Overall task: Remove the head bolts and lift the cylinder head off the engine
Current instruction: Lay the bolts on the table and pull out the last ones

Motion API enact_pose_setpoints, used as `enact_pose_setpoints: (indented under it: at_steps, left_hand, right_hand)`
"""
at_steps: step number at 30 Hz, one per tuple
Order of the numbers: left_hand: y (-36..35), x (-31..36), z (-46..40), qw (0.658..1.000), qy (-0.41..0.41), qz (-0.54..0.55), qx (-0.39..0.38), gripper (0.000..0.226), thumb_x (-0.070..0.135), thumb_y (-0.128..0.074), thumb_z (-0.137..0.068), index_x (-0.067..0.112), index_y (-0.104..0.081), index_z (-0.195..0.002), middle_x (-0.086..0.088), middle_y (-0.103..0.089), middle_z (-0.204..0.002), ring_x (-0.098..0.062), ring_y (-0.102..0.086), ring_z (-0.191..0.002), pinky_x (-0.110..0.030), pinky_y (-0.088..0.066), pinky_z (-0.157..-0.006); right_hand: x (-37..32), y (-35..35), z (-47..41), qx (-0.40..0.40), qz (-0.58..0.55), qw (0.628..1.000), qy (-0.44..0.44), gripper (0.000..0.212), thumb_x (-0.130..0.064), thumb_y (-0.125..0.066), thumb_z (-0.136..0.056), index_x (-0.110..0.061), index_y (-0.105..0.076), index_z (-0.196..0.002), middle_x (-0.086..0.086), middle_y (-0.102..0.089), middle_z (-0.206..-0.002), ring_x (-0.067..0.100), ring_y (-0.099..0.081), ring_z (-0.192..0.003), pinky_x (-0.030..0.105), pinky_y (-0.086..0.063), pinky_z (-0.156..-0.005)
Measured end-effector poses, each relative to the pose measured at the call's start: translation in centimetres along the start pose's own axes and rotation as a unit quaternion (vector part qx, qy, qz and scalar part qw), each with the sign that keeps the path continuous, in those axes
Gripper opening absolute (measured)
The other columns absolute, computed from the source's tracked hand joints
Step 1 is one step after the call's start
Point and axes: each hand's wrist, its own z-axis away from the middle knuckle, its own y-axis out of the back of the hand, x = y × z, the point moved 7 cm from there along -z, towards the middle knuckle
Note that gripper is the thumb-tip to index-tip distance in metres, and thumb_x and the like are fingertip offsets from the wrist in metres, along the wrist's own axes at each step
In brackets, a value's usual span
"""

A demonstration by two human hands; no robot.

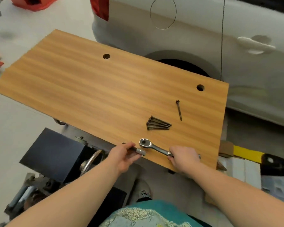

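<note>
Steel ratchet (152, 146) in right grip (183, 157), bolts (158, 124) beyond

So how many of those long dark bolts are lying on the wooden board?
5. One bolt lies alone nearer the car. Four lie bunched together just beyond the ratchet on the wooden board. The bundle overlaps, so another could be hidden.
</note>
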Motion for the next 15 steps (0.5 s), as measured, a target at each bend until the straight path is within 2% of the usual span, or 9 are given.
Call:
enact_pose_setpoints:
  at_steps: [4, 6, 10, 13, 15]
  left_hand:
    - [-1.4, 0.3, -1.5, 0.998, -0.002, -0.055, 0.035, 0.018, 0.004, -0.061, -0.103, -0.002, -0.066, -0.120, -0.025, -0.072, -0.116, -0.036, -0.073, -0.105, -0.047, -0.061, -0.090]
    - [-2.1, 1.1, -2.0, 0.993, -0.021, -0.103, 0.048, 0.019, 0.003, -0.064, -0.101, 0.001, -0.065, -0.120, -0.022, -0.073, -0.114, -0.033, -0.073, -0.106, -0.046, -0.059, -0.097]
    - [-3.9, 3.0, -2.7, 0.976, -0.074, -0.202, 0.028, 0.021, 0.002, -0.071, -0.097, 0.005, -0.067, -0.117, -0.020, -0.071, -0.115, -0.031, -0.075, -0.105, -0.042, -0.062, -0.093]
    - [-6.0, 4.7, -3.6, 0.944, -0.139, -0.299, 0.017, 0.022, 0.003, -0.077, -0.092, 0.008, -0.069, -0.112, -0.015, -0.070, -0.114, -0.027, -0.075, -0.102, -0.035, -0.064, -0.087]
    - [-7.5, 5.5, -4.4, 0.921, -0.168, -0.351, 0.009, 0.020, 0.003, -0.079, -0.090, 0.009, -0.070, -0.107, -0.013, -0.073, -0.108, -0.023, -0.077, -0.094, -0.031, -0.064, -0.081]
  right_hand:
    - [0.9, -1.1, -1.9, 0.001, 0.001, 1.000, 0.000, 0.024, -0.051, -0.048, -0.103, -0.029, -0.053, -0.111, -0.003, -0.065, -0.113, 0.026, -0.065, -0.102, 0.038, -0.038, -0.066]
    - [0.9, -1.5, -2.5, -0.001, -0.007, 1.000, 0.003, 0.025, -0.051, -0.050, -0.103, -0.028, -0.053, -0.113, -0.003, -0.065, -0.114, 0.026, -0.065, -0.103, 0.037, -0.036, -0.065]
    - [0.3, -1.6, -3.1, -0.005, -0.041, 0.999, -0.005, 0.027, -0.050, -0.056, -0.101, -0.027, -0.054, -0.116, -0.002, -0.060, -0.118, 0.028, -0.065, -0.101, 0.037, -0.039, -0.064]
    - [0.7, -1.4, -2.9, 0.004, -0.116, 0.992, -0.046, 0.034, -0.053, -0.056, -0.099, -0.029, -0.053, -0.123, -0.005, -0.051, -0.119, 0.024, -0.059, -0.087, 0.037, -0.042, -0.061]
    - [1.3, -1.1, -2.9, 0.016, -0.186, 0.980, -0.064, 0.033, -0.044, -0.052, -0.103, -0.027, -0.050, -0.132, -0.005, -0.051, -0.125, 0.020, -0.053, -0.086, 0.038, -0.045, -0.066]
